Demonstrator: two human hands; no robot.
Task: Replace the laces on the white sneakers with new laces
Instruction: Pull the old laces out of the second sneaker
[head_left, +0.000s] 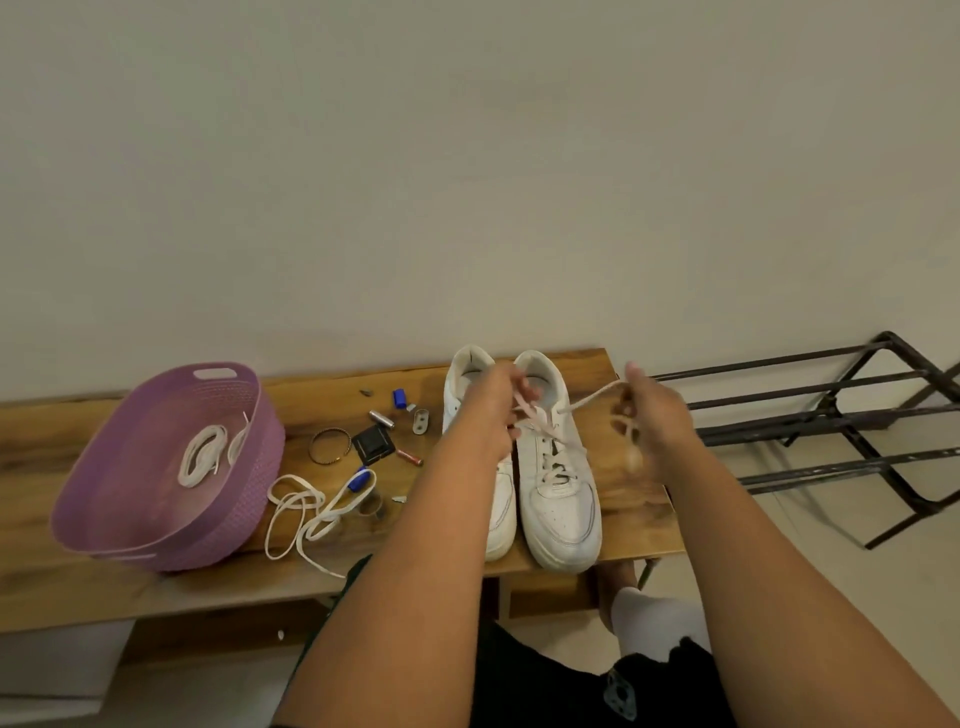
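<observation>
2 white sneakers stand side by side on a wooden bench (623, 525), toes toward the person, the right sneaker (558, 499) touching the left sneaker (501, 499) along their inner sides. The left hand (491, 410) reaches over the sneakers' collars, its fingers curled round a pale lace (589, 399) near the top eyelets of the right sneaker. That lace runs up and to the right from the eyelets to the right hand (652, 421), which is blurred; its fingers are bent and the lace end seems pinched in them, with a loop hanging below the palm. The lower eyelets of the right sneaker are already laced, while the left sneaker is mostly hidden by the left forearm. Left of the sneakers a loose white lace (311, 512) lies in tangled loops on the bench, one end reaching the front edge. Further left sits a purple basket (130, 519), tilted, with a coiled lace (200, 454) inside. Between basket and sneakers lie small bits: a bangle (331, 446), a black square piece (373, 443), a blue cap (399, 398) and a battery (410, 458). A black metal rack (831, 415) stands on the floor to the right of the bench.
</observation>
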